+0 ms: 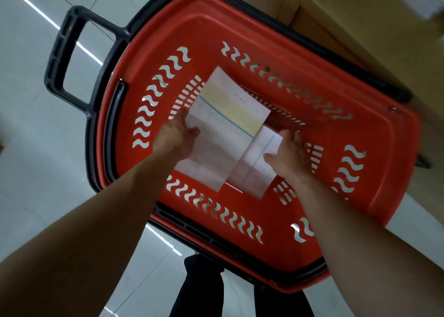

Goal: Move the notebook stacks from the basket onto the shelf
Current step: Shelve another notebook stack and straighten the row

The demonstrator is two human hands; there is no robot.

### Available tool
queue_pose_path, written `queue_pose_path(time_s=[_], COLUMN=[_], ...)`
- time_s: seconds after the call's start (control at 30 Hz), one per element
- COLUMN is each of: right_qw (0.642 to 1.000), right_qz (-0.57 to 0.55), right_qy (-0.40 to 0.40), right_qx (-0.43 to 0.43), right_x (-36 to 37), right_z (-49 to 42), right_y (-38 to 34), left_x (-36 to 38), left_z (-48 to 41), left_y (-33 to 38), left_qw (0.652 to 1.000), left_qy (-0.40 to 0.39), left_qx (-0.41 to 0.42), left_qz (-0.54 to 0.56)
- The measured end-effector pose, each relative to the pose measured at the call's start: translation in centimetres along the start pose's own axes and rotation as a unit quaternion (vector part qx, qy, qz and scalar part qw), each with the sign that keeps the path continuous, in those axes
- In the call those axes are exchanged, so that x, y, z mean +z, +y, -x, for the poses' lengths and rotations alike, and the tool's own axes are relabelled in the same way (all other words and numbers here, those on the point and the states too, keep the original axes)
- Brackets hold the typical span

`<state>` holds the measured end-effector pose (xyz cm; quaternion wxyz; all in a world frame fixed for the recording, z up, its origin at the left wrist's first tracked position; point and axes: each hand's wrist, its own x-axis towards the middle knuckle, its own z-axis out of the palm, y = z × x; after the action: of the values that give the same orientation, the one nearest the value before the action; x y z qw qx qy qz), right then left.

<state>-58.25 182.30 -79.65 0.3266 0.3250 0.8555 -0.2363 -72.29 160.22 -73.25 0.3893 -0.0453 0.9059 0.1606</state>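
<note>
A red plastic basket (360,162) with wavy slots stands on the floor below me. Inside it lies a stack of pale notebooks (223,134), the top one with cream, blue and pink bands; a second pale notebook (259,170) sticks out beneath on the right. My left hand (175,134) grips the stack's left edge, thumb on top. My right hand (288,153) holds the right edge of the lower notebook, fingers curled under it. The shelf is not in view.
The basket's black pull handle (64,59) points to the upper left over a glossy white tile floor (36,148). Brown cardboard boxes (372,28) stand close behind the basket at the upper right. My dark trouser legs (201,290) show at the bottom.
</note>
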Motion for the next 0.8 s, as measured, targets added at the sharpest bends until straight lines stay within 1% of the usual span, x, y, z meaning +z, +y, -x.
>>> queue_pose_path(time_s=[0.07,0.1,0.13,0.23,0.3,0.43,0.53,0.67,0.8], right_qw=[1.000,1.000,1.000,0.992,0.988,0.989,0.986,0.988,0.986], right_qz=[-0.006,-0.010,-0.022,-0.068,-0.067,-0.038,-0.018,-0.030,-0.053], right_qy=[-0.022,-0.019,0.000,0.104,0.131,0.108,0.097,0.095,0.105], right_qx=[0.018,0.022,0.022,-0.005,-0.036,-0.097,-0.137,-0.120,-0.121], right_x=[-0.1,-0.3,-0.7,-1.9,-2.8,-3.8,-4.0,-4.6,-7.2], right_z=[0.1,0.2,0.5,2.4,3.8,4.9,4.5,4.6,6.8], right_y=[-0.3,-0.4,-0.6,-1.0,-1.3,-1.7,-2.6,-4.8,-7.0], left_x=[-0.2,-0.5,-0.9,-1.9,-2.2,-2.4,-2.6,-4.0,-8.2], left_z=[-0.3,-0.5,-0.7,-1.4,-1.7,-2.5,-2.1,-0.2,2.3], left_y=[0.0,-0.1,-0.1,0.6,1.6,2.1,1.9,1.6,2.0], left_qw=[1.000,1.000,0.999,0.994,0.989,0.984,0.986,0.989,0.988], left_qy=[-0.012,-0.025,-0.040,-0.093,-0.117,-0.133,-0.132,-0.106,-0.100], left_qx=[0.006,0.015,0.028,0.063,0.076,0.094,0.090,0.102,0.120], left_qz=[0.007,0.010,0.009,-0.012,-0.041,-0.072,-0.052,-0.013,-0.006])
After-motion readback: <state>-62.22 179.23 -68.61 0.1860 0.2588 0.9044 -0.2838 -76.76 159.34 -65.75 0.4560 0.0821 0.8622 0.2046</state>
